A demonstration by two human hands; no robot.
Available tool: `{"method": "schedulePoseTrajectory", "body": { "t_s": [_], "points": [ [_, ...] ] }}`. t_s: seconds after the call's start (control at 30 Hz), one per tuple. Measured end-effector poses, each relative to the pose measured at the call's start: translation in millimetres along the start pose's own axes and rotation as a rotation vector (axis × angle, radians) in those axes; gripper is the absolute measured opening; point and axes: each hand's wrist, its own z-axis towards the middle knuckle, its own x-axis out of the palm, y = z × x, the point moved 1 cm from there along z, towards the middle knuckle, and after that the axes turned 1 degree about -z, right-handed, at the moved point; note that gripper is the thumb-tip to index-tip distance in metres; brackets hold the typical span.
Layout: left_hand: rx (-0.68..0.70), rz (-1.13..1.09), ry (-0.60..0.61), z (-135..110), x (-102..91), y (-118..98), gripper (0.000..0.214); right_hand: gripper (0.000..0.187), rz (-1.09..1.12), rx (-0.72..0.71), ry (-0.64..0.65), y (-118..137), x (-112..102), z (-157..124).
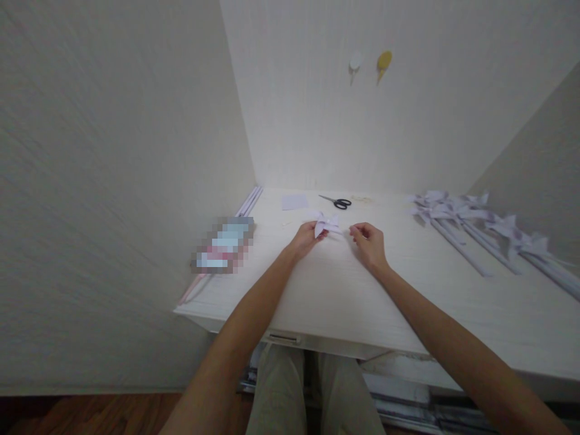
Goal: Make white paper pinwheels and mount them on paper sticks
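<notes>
A white paper pinwheel (326,224) with folded blades is gripped in my left hand (307,237), above the middle of the white desk. My right hand (369,241) is just right of it, apart from the pinwheel, with thumb and fingertips pinched together. Whatever may be between those fingertips is too small to make out. Black-handled scissors (339,202) lie behind both hands, blades pointing left. A square of pale paper (294,202) lies flat to the left of the scissors.
Several finished-looking pinwheels on sticks (462,220) lie at the right of the desk (344,296). A pixelated object (224,244) and some thin paper sticks (250,200) lie along the left wall. Small pale strands (362,199) rest near the back wall. Two hooks (384,60) hang on that wall.
</notes>
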Motion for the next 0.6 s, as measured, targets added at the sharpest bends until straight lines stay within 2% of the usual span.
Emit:
{"method": "schedulePoseTrajectory", "body": {
  "t_s": [0.17, 0.43, 0.6],
  "points": [
    [-0.025, -0.159, 0.013, -0.1, -1.9, 0.0, 0.008, 0.018, 0.025, 0.101, 0.029, -5.9, 1.2, 2.4],
    [-0.103, -0.251, 0.099, -3.9, 3.0, -0.1, 0.007, 0.019, 0.039, 0.130, 0.060, -5.5, 2.5, 0.7],
    [-0.125, -0.301, 0.074, -3.9, 4.0, -1.8, 0.007, 0.020, 0.064, 0.164, 0.057, -4.6, 1.6, -0.2]
  ]
}}
